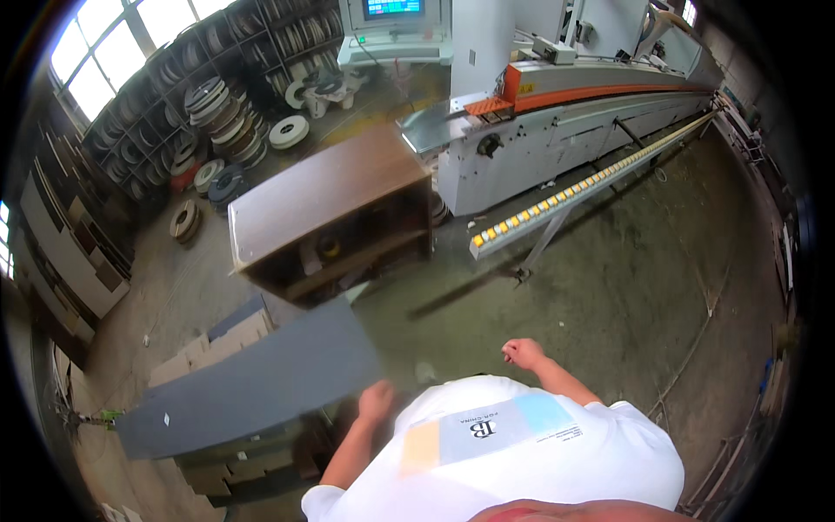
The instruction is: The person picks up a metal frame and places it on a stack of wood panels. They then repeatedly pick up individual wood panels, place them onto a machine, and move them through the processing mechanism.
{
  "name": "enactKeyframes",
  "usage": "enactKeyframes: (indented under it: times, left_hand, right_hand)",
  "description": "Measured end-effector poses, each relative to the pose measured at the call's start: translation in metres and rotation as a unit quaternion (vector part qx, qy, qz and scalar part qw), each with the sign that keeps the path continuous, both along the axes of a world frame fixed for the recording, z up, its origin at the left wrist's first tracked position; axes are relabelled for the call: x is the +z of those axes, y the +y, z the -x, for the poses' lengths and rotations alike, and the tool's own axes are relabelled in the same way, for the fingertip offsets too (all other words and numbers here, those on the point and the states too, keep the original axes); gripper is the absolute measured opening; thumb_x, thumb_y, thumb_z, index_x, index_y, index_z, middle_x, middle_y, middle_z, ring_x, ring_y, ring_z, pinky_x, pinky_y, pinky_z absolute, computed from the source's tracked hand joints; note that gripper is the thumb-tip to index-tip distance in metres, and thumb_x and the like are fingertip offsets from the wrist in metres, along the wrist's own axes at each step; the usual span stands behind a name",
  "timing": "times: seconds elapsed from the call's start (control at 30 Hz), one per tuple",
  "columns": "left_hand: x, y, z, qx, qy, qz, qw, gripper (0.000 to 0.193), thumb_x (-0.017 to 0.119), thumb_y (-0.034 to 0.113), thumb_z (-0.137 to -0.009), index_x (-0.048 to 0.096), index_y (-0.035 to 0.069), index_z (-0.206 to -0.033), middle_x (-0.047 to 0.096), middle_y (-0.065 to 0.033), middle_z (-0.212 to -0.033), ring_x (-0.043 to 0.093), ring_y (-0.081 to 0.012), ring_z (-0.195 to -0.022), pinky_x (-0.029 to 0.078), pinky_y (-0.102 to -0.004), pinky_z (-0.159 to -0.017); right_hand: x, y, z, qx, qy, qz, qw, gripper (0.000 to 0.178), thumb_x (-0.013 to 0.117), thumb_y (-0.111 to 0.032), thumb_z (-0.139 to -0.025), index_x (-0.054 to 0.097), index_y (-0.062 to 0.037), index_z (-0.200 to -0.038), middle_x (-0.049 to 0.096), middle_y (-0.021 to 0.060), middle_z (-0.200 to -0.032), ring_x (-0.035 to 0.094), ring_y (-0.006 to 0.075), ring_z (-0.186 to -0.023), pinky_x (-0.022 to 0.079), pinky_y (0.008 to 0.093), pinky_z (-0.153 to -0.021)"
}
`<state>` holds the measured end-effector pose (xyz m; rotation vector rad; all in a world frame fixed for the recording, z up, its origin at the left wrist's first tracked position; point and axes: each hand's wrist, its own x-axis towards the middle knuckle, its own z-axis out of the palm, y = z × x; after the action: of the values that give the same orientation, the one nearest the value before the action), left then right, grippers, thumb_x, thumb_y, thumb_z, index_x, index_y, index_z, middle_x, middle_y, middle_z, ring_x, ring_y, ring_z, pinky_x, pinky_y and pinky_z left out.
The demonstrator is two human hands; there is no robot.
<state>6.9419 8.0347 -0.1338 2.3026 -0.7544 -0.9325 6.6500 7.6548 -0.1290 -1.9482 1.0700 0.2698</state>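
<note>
Beside the right end of a long dark grey board [261, 374], my left hand [376, 402] looks rounded and slightly blurred. Its fingers are mostly hidden, and I cannot tell whether it touches the board's edge. The board lies on top of a stack of panels at the lower left, with brown cardboard pieces [217, 348] along its far side. My right hand [524, 353] hangs over the floor in front of me, fingers curled in, with nothing seen in it.
A brown wooden cabinet [330, 187] with an open front stands ahead. Right of it runs a long grey and orange machine [557, 130] with a yellow roller rail [565, 196] projecting toward me. Rolls of edge banding [222, 122] are piled at the far left, near leaning panels [65, 230].
</note>
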Motion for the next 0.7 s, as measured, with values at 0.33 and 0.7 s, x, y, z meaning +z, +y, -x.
enactKeyframes:
  times: [0.33, 0.7]
  left_hand:
    - [0.093, -0.336, -0.195, -0.196, -0.130, 0.196, 0.952, 0.026, 0.065, 0.022, -0.093, 0.069, 0.012, -0.116, 0.071, -0.0127, -0.112, 0.069, -0.0341, -0.099, 0.055, -0.0425, -0.084]
    - [0.220, -0.666, -0.431, -0.123, -0.317, 0.149, 0.929, 0.040, 0.066, 0.024, -0.090, 0.060, 0.015, -0.129, 0.069, -0.0109, -0.107, 0.067, -0.0313, -0.090, 0.053, -0.0444, -0.079]
  right_hand:
    - [0.058, -0.177, -0.205, -0.093, -0.242, 0.299, 0.918, 0.033, 0.073, -0.025, -0.087, 0.064, -0.0136, -0.117, 0.071, 0.0025, -0.086, 0.067, 0.0246, -0.084, 0.052, 0.0407, -0.075]
    - [0.038, -0.294, -0.292, -0.031, -0.121, 0.285, 0.950, 0.027, 0.071, -0.031, -0.082, 0.066, -0.0163, -0.104, 0.068, 0.0005, -0.075, 0.065, 0.0299, -0.076, 0.046, 0.0481, -0.069]
